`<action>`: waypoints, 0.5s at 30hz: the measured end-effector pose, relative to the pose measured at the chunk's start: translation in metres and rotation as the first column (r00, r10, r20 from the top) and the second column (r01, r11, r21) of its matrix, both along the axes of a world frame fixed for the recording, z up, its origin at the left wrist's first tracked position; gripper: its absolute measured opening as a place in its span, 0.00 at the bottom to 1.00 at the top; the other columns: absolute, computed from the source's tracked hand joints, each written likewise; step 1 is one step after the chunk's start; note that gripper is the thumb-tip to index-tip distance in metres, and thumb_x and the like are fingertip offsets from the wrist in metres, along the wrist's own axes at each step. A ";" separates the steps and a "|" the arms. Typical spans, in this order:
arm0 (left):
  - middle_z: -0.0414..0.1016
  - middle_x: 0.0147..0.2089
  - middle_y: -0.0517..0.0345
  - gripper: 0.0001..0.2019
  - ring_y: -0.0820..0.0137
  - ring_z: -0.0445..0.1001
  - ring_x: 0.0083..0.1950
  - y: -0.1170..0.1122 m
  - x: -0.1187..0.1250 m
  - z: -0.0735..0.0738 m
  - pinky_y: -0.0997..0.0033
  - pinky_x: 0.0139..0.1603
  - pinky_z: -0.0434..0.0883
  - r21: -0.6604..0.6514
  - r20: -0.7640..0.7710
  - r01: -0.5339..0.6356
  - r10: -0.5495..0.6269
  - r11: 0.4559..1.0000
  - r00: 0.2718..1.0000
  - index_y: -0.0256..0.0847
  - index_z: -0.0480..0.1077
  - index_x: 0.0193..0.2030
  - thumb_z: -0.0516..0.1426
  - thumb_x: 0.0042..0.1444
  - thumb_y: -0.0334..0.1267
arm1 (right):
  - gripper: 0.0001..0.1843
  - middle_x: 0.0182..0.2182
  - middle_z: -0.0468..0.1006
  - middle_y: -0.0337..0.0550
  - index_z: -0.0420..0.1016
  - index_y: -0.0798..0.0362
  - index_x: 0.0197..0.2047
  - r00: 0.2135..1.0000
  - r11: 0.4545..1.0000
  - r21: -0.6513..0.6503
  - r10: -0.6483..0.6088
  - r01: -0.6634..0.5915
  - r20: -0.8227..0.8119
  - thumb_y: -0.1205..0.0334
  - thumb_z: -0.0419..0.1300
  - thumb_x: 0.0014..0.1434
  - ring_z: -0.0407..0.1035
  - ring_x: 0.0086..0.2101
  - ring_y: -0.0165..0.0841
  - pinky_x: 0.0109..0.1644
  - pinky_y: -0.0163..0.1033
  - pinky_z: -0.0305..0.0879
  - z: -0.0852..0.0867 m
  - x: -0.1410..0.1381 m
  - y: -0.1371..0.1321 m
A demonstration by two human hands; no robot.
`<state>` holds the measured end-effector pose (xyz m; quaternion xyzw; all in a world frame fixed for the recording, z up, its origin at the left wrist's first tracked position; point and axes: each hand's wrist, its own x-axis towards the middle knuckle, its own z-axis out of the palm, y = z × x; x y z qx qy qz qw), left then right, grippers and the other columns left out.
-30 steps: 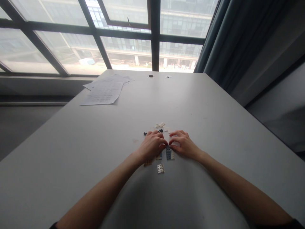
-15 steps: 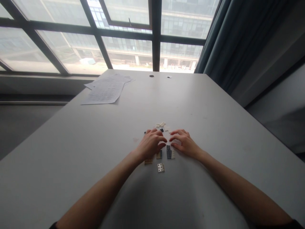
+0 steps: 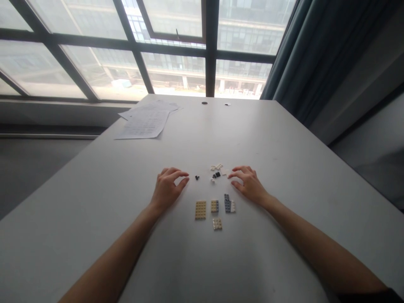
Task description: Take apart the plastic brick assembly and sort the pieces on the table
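My left hand (image 3: pixel 170 185) rests open on the table, thumb and fingers apart, left of a small black toy brick (image 3: pixel 197 178). Opposite it, my right hand (image 3: pixel 248 183) is open too, its fingertips close to a flat white piece (image 3: pixel 224 171). Between the hands lie more black pieces (image 3: pixel 216 174), a small white piece (image 3: pixel 213 181) and several white plates (image 3: pixel 216 167). Nearer to me are a tan studded plate (image 3: pixel 200 210), a tan and grey-blue block (image 3: pixel 214 205), a dark grey-blue piece (image 3: pixel 227 204) joined or set against a white one (image 3: pixel 233 206), and a pale studded plate (image 3: pixel 217 224).
All of this lies on a large white table (image 3: pixel 268 261). Printed sheets of paper (image 3: pixel 145 124) overlap at its far left. Two round holes (image 3: pixel 204 103) are near the far edge. Beyond stand windows (image 3: pixel 173 71), with a dark curtain (image 3: pixel 293 54) on the right.
My left hand has moved left, away from the pieces, uncovering the tan plate and the small black brick. My right hand stays near the white pieces. The view has shifted slightly.
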<state>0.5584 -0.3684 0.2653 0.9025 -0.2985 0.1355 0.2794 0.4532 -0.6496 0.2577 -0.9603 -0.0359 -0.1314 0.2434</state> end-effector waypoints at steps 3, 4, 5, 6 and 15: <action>0.76 0.41 0.56 0.09 0.64 0.69 0.47 0.000 -0.002 -0.009 0.61 0.53 0.63 0.027 -0.001 0.005 -0.005 1.000 1.000 0.44 0.75 0.39 0.55 0.57 0.41 | 0.13 0.50 0.71 0.46 0.75 0.46 0.46 0.998 0.997 -0.058 0.044 -0.042 0.033 0.66 0.60 0.58 0.59 0.53 0.42 0.56 0.53 0.54 0.001 0.015 0.012; 0.76 0.42 0.56 0.09 0.64 0.69 0.47 -0.001 -0.003 -0.010 0.61 0.53 0.63 0.034 0.003 0.009 -0.009 0.999 1.000 0.44 0.75 0.40 0.55 0.57 0.41 | 0.14 0.51 0.71 0.46 0.75 0.46 0.47 0.997 0.995 -0.073 0.064 -0.062 0.034 0.67 0.60 0.57 0.59 0.53 0.42 0.56 0.52 0.53 0.002 0.020 0.016; 0.76 0.42 0.55 0.09 0.64 0.68 0.47 -0.002 -0.004 -0.011 0.60 0.53 0.63 0.042 0.007 0.013 -0.014 0.999 1.000 0.44 0.75 0.40 0.55 0.57 0.41 | 0.14 0.51 0.71 0.46 0.75 0.46 0.47 0.996 0.993 -0.087 0.081 -0.078 0.030 0.67 0.61 0.57 0.59 0.53 0.42 0.57 0.52 0.53 0.002 0.025 0.019; 0.76 0.42 0.55 0.09 0.63 0.68 0.47 -0.002 -0.005 -0.012 0.60 0.53 0.62 0.053 0.010 0.018 -0.019 0.998 1.000 0.44 0.75 0.40 0.55 0.57 0.41 | 0.14 0.50 0.71 0.46 0.76 0.46 0.47 0.995 0.991 -0.100 0.091 -0.088 0.027 0.66 0.61 0.57 0.59 0.53 0.41 0.57 0.52 0.52 0.002 0.030 0.022; 0.75 0.45 0.53 0.12 0.60 0.68 0.50 -0.013 -0.006 -0.011 0.56 0.53 0.61 0.162 0.009 0.046 -0.048 0.986 0.999 0.45 0.75 0.44 0.55 0.56 0.42 | 0.08 0.48 0.73 0.45 0.78 0.48 0.40 0.997 0.989 -0.140 0.062 -0.056 0.039 0.65 0.61 0.57 0.60 0.51 0.41 0.56 0.51 0.52 -0.006 0.048 0.026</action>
